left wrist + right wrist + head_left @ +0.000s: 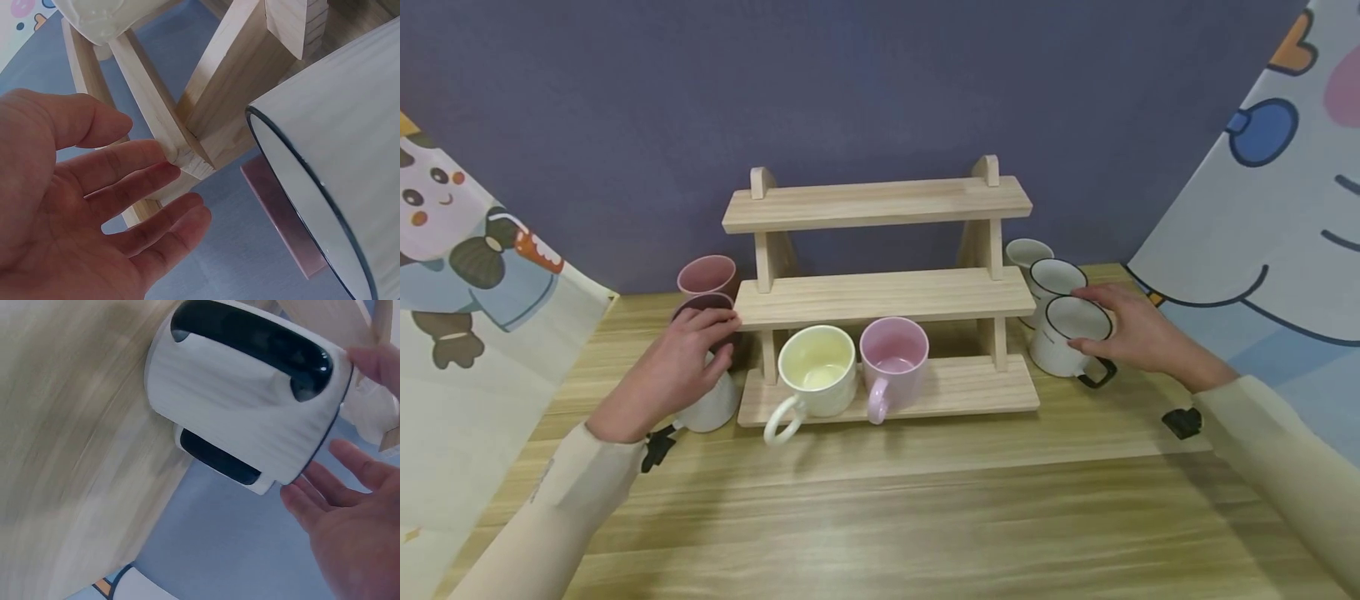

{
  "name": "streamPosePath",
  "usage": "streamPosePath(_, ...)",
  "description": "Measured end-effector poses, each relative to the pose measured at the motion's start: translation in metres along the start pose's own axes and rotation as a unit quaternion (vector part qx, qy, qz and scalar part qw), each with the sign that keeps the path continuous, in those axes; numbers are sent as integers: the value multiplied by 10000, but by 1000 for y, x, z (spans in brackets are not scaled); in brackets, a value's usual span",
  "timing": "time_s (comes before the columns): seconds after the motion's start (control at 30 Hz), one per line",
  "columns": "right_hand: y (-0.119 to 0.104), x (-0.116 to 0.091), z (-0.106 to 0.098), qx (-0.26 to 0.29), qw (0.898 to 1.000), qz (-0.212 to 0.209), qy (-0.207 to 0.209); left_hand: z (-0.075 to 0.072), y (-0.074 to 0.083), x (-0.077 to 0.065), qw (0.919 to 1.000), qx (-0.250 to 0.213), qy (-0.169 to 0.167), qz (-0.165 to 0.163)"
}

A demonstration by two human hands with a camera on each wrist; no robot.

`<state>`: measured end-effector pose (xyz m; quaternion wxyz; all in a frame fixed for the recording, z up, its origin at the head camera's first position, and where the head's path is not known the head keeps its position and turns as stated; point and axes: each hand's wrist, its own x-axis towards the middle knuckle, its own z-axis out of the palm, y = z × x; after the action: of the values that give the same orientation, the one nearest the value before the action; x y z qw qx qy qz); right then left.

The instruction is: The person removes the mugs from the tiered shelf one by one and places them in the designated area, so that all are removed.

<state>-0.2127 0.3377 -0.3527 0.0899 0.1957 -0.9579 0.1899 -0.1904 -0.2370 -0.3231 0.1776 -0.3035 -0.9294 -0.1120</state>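
Note:
My left hand (681, 362) hovers at the left end of the wooden shelf's middle tier, its fingers loosely bent and holding nothing. Partly hidden beneath it stands a white mug (713, 407); its dark rim (325, 187) shows in the left wrist view. Behind that are a dark mauve mug (706, 302) and a dusty pink mug (707, 273). On the right, my right hand (1135, 329) spreads thumb and fingers around the mouth of a white mug (1056, 354) with a black rim and black handle (250, 344). Fingertips lie right at its rim.
A three-tier wooden shelf (880, 296) stands against the blue back wall. Its bottom tier bears a pale yellow mug (816, 375) and a lilac mug (897, 367), handles facing front. Another black-rimmed white mug (1057, 275) and a pale mug (1027, 252) stand behind the right-hand one.

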Motion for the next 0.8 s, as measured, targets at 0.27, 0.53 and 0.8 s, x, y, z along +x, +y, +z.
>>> streamPosePath(0.27,-28,-1,-9,228,9995,-148,172,0,0,0,10000,-34,-6,-16)
streamPosePath(0.53,-66,0,-15,38,9947,-879,536,1,-1,0,10000,-33,28,20)
streamPosePath(0.8,-96,11,-4,398,9898,-1330,320,-1,1,0,10000,0,-8,-56)
